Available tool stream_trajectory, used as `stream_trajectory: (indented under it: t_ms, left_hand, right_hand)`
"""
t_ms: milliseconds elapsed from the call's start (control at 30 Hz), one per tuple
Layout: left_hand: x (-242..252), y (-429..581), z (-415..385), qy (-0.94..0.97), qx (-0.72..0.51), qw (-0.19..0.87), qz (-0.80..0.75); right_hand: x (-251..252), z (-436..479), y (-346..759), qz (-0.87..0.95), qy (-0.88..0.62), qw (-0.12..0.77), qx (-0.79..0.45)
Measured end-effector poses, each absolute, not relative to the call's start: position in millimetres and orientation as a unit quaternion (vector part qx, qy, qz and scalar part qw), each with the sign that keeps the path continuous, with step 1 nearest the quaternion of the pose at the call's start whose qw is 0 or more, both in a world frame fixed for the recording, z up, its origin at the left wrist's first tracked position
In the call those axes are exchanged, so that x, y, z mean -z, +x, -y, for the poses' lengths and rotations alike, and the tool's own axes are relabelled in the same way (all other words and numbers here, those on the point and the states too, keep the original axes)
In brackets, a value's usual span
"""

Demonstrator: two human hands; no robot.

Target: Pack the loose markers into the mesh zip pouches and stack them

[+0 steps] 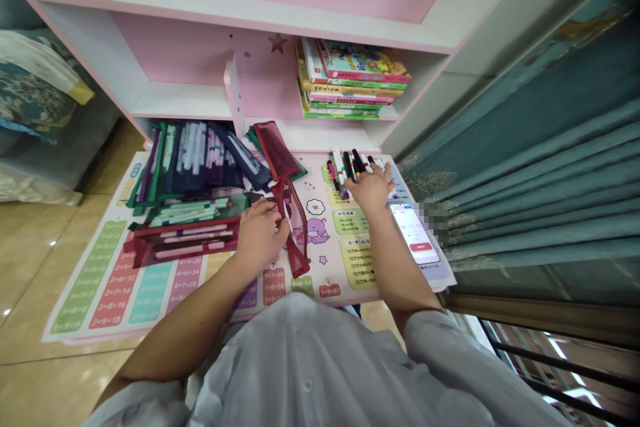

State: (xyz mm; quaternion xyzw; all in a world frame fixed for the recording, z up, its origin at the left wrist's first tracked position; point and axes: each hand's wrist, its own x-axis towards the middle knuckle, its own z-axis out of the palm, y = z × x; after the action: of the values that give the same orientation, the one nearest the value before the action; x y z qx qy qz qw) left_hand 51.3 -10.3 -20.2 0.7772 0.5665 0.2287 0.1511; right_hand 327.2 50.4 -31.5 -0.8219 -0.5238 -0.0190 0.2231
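My left hand (263, 230) rests on a red mesh pouch (295, 240) near the middle of the desk, its fingers bent over the pouch's edge; what they grip is hidden. Over a loose group of pens and markers (345, 167) at the right back, my right hand (371, 188) is spread with fingers apart. Another red mesh pouch (275, 149) lies behind the left hand, on top of green ones. To the left, green, blue and red mesh pouches (193, 213) filled with pens are piled together.
A lit phone (415, 233) lies at the desk's right side. Stacked books (350, 80) stand on the pink and white shelf (250, 8) behind. The desk mat (170, 293) shows printed multiplication tables. A teal curtain (525, 180) hangs along the right.
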Motion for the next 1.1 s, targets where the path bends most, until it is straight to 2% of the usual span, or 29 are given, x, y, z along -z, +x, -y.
stream_trajectory:
  t_ms: [267,433,533,733,1100]
  left_hand:
    - [20,51,10,0.781,-0.224,0.154,-0.562]
    - [21,51,9,0.783,-0.227,0.153,-0.559]
    - [21,51,8,0.782,-0.23,0.155,-0.557]
    - [23,51,8,0.78,-0.238,0.155,-0.557]
    - [21,52,9,0.788,-0.232,0.155,-0.549]
  right_hand:
    - [15,-27,293,0.582,-0.738,0.341,-0.002]
    - [-1,-11,279,0.622,-0.665,0.388,-0.144]
    - [-13,-1,279,0.631,-0.635,0.379,-0.232]
    - [-28,13,280,0.682,-0.583,0.33,-0.294]
    - [9,14,236,0.76,-0.556,0.264,-0.209]
